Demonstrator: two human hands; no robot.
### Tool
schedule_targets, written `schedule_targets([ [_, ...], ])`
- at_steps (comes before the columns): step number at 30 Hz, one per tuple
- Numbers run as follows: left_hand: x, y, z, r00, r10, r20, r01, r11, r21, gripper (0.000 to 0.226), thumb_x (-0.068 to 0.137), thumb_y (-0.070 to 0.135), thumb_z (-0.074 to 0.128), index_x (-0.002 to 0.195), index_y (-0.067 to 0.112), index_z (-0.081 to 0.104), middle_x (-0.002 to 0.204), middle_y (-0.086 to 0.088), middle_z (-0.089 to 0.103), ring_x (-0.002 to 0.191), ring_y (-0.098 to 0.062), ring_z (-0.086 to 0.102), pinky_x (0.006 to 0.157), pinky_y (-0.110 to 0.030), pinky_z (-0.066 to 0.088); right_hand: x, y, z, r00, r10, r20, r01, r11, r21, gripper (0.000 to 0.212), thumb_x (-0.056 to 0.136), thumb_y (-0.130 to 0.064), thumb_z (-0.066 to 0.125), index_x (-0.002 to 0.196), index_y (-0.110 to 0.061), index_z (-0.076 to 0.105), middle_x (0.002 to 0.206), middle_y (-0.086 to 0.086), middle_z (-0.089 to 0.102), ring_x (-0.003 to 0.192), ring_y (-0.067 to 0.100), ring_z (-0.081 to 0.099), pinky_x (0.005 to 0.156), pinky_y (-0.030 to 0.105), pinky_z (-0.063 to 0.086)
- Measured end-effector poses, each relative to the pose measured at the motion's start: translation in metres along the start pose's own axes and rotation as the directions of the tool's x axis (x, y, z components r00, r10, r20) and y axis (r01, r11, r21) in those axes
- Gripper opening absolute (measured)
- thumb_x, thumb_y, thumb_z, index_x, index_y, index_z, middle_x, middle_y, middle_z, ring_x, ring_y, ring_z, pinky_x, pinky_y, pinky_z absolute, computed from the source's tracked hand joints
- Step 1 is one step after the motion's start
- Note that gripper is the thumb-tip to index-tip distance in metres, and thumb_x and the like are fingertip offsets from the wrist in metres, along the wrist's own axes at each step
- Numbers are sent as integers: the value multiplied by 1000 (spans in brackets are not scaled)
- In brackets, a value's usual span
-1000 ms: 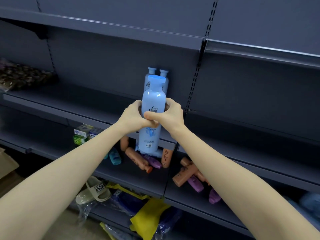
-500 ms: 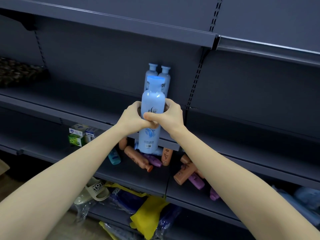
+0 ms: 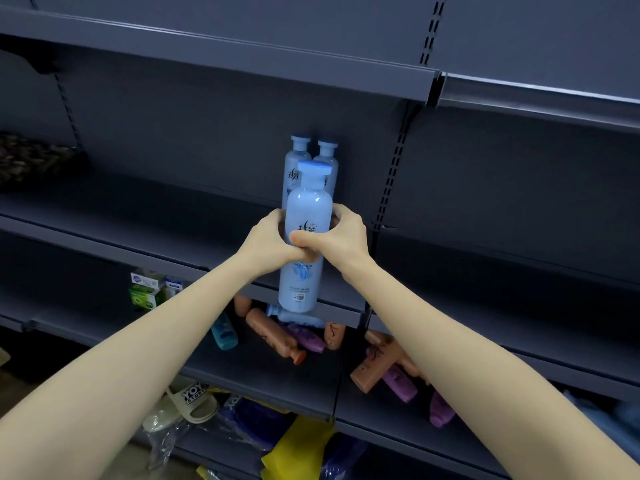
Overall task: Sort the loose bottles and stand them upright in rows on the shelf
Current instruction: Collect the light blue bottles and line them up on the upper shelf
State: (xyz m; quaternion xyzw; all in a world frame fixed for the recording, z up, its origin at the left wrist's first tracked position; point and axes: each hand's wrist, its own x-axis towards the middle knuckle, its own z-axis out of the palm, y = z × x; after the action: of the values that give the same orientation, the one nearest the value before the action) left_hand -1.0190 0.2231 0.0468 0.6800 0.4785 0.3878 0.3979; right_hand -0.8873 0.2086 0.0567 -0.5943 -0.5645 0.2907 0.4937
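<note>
A tall light-blue bottle [image 3: 304, 209] with a blue cap is upright in front of the middle shelf [image 3: 156, 216]. My left hand [image 3: 268, 237] and my right hand [image 3: 341, 235] both grip its waist, thumbs meeting at the front. Two matching blue bottles [image 3: 298, 157] stand upright side by side at the back of that shelf, right behind the held one. On the shelf below lie loose bottles: brown ones [image 3: 273, 336], purple ones [image 3: 398, 384], a teal one [image 3: 224, 332] and a blue one [image 3: 294, 318] on its side.
Small green and white boxes [image 3: 150, 289] sit at the left of the lower shelf. A dark patterned pack [image 3: 31, 159] lies at the far left of the middle shelf. Bagged sandals [image 3: 187, 403] and a yellow bag [image 3: 298, 445] fill the bottom shelf. An upright post [image 3: 391, 181] divides the bays.
The view has shifted a little left and down relative to the shelving. Both hands keep the same hold on the blue bottle, which stays in front of the two standing ones.
</note>
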Motion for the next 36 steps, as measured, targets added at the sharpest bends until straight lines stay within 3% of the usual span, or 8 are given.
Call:
schedule_targets([
  [10,37,-8,7,998,-2,-65,2,1000,0,57,52,22,80,101,21,50,93,11,61,82,-4,60,62,-17,44,47,15,3,998,-30,46,29,999,22,54,55,-16,85,104,-13,62,94,0,69,87,13,67,77,36,58],
  [16,59,-17,5,996,6,-89,-7,1000,-9,65,40,31,75,101,19,55,95,3,66,85,-11,65,66,-23,50,74,21,11,995,-40,88,39,999,17,54,56,-18,84,104,-14,60,98,0,68,89,13,67,79,36,58],
  [20,74,-23,1,996,15,-89,-17,1000,-16,48,47,24,74,91,27,53,92,6,66,83,-9,65,64,-20,48,88,23,19,995,-34,89,32,999,14,57,56,-18,84,108,-14,60,100,0,68,91,13,66,80,36,57],
  [27,103,-40,-17,998,13,-57,-15,999,-33,66,50,22,78,111,22,52,99,5,64,91,-9,63,70,-24,50,110,24,38,996,-24,82,20,999,40,49,61,-13,82,104,-16,59,95,-1,67,88,12,66,79,34,57],
  [32,129,-54,-32,999,40,18,-39,998,-39,66,57,14,82,116,18,53,103,2,66,96,-12,64,75,-27,53,125,23,54,999,-24,37,22,999,47,45,63,-11,82,100,-18,57,88,-6,65,84,11,66,77,33,57],
  [36,145,-62,-41,998,46,39,-44,998,-42,60,64,7,81,115,17,50,100,4,63,92,-7,61,69,-21,48,135,20,66,1000,-11,25,10,999,44,44,65,-8,81,100,-17,55,84,-7,62,78,7,62,71,25,54],
])
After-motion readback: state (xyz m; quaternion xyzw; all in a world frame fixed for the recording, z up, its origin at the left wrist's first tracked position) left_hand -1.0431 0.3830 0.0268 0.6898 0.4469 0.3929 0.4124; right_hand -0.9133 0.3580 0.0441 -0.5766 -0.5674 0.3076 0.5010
